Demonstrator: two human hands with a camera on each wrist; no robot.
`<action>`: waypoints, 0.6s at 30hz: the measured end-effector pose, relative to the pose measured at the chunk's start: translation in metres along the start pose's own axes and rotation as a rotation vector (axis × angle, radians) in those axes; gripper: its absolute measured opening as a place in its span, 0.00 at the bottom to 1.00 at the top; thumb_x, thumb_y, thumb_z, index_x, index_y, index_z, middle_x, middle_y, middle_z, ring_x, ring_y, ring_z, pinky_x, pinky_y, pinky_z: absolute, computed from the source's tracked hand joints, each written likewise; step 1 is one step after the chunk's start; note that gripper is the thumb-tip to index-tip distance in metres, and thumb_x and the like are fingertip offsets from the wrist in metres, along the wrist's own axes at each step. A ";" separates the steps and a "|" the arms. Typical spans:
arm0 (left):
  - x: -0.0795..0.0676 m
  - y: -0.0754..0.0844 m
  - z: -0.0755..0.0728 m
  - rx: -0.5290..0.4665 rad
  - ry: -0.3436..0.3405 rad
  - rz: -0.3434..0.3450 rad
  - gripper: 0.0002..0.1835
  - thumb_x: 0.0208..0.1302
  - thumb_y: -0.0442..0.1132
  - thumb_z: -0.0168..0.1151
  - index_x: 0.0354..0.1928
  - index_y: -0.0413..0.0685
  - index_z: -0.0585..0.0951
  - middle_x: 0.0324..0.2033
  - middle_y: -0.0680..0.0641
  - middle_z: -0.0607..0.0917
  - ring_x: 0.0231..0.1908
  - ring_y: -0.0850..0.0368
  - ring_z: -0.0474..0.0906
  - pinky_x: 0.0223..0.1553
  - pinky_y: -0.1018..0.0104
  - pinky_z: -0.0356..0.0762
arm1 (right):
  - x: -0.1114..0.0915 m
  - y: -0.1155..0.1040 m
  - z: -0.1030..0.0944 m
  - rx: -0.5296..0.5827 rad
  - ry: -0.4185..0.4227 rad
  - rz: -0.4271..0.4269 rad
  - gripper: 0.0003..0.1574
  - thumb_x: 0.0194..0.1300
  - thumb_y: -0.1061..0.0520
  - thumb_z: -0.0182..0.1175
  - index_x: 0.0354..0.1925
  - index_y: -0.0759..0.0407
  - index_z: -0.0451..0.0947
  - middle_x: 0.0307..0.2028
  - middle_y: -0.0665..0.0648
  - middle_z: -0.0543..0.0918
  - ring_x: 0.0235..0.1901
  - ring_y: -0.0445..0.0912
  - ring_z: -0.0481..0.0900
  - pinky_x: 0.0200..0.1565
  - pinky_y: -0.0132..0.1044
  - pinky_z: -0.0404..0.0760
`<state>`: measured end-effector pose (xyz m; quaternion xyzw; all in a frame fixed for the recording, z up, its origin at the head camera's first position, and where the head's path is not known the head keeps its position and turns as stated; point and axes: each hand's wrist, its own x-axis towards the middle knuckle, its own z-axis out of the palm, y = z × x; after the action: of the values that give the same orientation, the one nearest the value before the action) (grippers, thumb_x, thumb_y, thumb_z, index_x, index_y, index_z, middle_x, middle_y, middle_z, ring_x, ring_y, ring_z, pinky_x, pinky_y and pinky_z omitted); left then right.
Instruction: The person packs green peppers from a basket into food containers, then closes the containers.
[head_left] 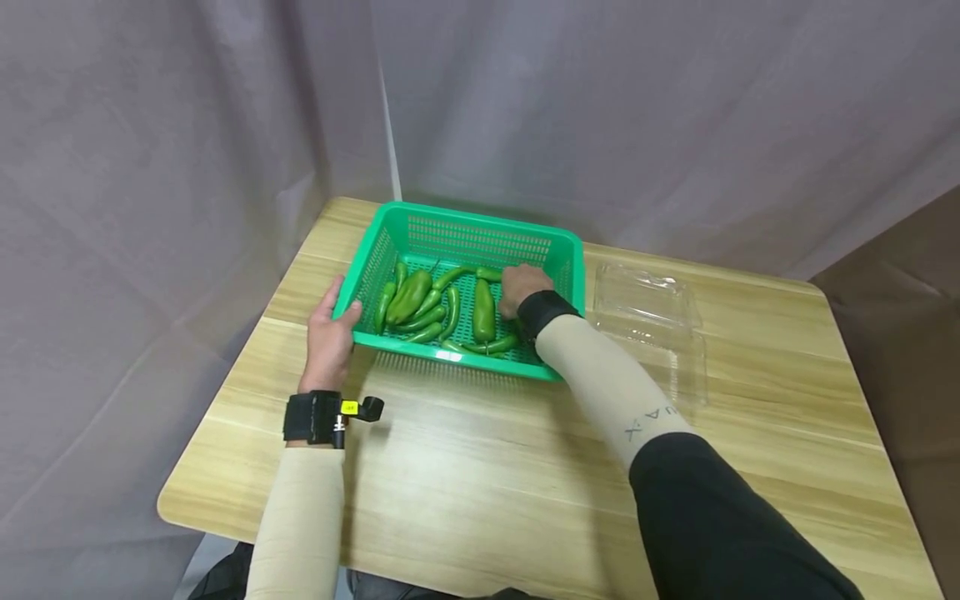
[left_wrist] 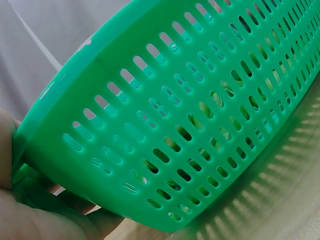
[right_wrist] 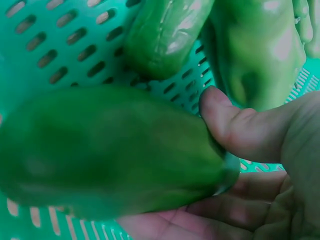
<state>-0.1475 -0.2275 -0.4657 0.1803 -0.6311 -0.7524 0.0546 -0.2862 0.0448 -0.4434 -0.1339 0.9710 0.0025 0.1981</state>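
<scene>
A green plastic basket (head_left: 480,218) with slotted walls stands on the table, holding several green peppers (head_left: 408,298), some thick and some slender and curved. My left hand (head_left: 327,346) grips the basket's left end, thumb over the rim and fingers against the outer wall, as the left wrist view shows. Inside the basket at its right side, my right hand (head_left: 525,287) holds a thick green pepper (right_wrist: 110,150) by one end, thumb above and fingers beneath. The right wrist view shows this pepper over the slotted floor; in the head view the hand and wrist hide it.
On the wooden table (head_left: 465,467), right of the basket, lies an open clear plastic clamshell box (head_left: 671,367), partly behind my right forearm. A grey curtain (head_left: 525,108) hangs behind the table. A brown surface (head_left: 915,333) rises at the right.
</scene>
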 end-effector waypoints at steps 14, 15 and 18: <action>0.001 0.000 -0.001 0.040 0.006 0.000 0.34 0.80 0.35 0.51 0.83 0.57 0.56 0.84 0.53 0.49 0.84 0.55 0.40 0.86 0.55 0.40 | -0.006 0.003 -0.010 -0.004 -0.044 -0.019 0.05 0.65 0.59 0.64 0.34 0.58 0.78 0.27 0.54 0.72 0.30 0.50 0.70 0.31 0.42 0.70; 0.001 -0.001 -0.001 0.040 0.006 0.001 0.34 0.80 0.35 0.51 0.83 0.57 0.56 0.84 0.53 0.49 0.84 0.55 0.40 0.86 0.56 0.40 | -0.007 0.003 -0.012 -0.010 -0.045 -0.021 0.04 0.65 0.59 0.64 0.34 0.58 0.78 0.27 0.54 0.73 0.30 0.50 0.70 0.31 0.42 0.70; 0.001 0.000 -0.002 0.047 0.003 0.005 0.34 0.80 0.35 0.52 0.83 0.57 0.56 0.84 0.54 0.49 0.84 0.55 0.40 0.86 0.55 0.40 | -0.008 0.003 -0.017 -0.017 -0.047 -0.015 0.05 0.65 0.59 0.65 0.37 0.59 0.79 0.29 0.54 0.75 0.31 0.50 0.71 0.32 0.42 0.70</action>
<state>-0.1480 -0.2300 -0.4668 0.1812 -0.6491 -0.7369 0.0531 -0.2865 0.0484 -0.4247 -0.1427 0.9650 0.0123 0.2198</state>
